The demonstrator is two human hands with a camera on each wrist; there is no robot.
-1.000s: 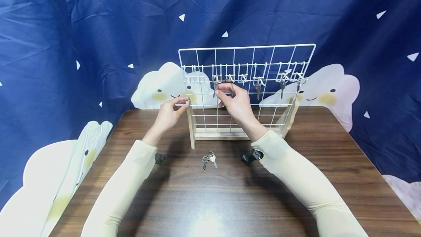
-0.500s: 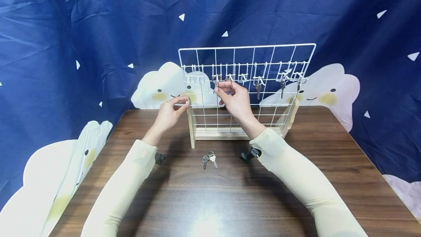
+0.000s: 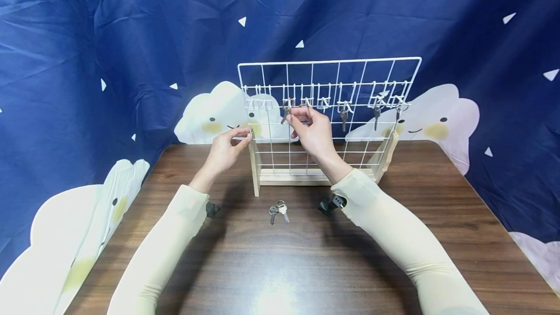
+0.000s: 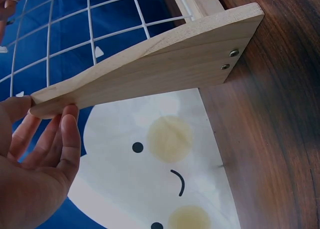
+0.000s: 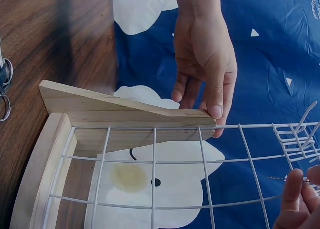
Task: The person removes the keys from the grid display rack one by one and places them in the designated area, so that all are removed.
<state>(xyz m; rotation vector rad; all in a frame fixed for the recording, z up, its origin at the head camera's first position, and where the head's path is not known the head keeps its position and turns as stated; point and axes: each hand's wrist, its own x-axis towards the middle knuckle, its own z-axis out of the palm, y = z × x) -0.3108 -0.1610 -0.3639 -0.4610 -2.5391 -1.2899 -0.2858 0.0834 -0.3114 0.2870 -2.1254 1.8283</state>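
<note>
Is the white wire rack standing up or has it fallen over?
Standing up: the rack rises from its wooden base on the table, and the left hand pinches the end of one wooden side.

In front of me, the brown wood-grained table bears the standing rack and, nearer me, two ringed keys lying together.

No readable text, labels, brands or numbers.

Metal key, tilted, at front L of wht wire/wood rack, standing
</note>
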